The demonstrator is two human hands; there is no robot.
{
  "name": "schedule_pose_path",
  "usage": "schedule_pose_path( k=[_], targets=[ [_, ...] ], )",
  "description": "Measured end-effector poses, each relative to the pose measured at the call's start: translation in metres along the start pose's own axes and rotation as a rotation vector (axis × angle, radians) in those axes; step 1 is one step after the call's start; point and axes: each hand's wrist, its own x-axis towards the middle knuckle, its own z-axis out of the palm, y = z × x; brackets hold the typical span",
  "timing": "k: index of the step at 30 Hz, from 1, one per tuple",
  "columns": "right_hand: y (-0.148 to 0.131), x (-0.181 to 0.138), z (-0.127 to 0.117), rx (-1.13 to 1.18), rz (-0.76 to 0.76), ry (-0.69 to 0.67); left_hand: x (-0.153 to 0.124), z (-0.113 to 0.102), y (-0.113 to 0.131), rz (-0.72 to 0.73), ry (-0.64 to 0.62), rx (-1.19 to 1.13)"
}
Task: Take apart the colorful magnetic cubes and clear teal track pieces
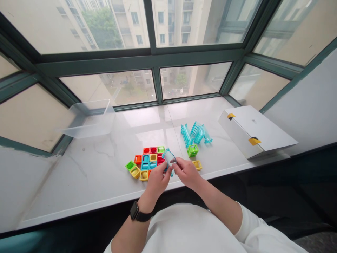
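My left hand (158, 177) and my right hand (186, 171) meet above the front of the sill, both closed on a curved clear-blue track piece (169, 156). Its lower part is partly hidden by my fingers. Behind and left of my left hand lie several coloured toy blocks (145, 158) with round or slotted openings, set side by side in red, blue, yellow, orange and green. Beyond my right hand sits a green cube block (193, 150), with a yellow block (197, 165) nearer to the edge. Farther back rest more clear-blue track pieces (186, 135), some curved.
A clear plastic bin (89, 131) stands at the left, by the window. At the right, a white box (259, 130) with yellow-black tabs leans near the wall. The white marble sill (105, 189) ends in a front edge close to my body. Green window frames (137, 63) rise behind.
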Motion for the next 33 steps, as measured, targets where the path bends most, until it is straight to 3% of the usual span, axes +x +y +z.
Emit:
schedule_pose_path(
  k=[8, 17, 25, 33],
  targets=[
    [-0.002, 0.001, 0.003, 0.082, -0.028, -0.061, 0.016, 0.001, 0.006, -0.048, 0.121, 0.115],
    [0.004, 0.011, 0.009, -0.253, 0.039, -0.014, 0.031, -0.007, 0.021, -0.147, 0.226, 0.033],
    [0.011, 0.013, 0.009, -0.434, 0.045, -0.082, 0.044, -0.021, 0.018, -0.145, 0.134, 0.094],
    [0.012, 0.017, -0.005, -0.335, 0.061, 0.069, 0.052, -0.032, 0.024, -0.181, 0.073, -0.116]
  ],
)
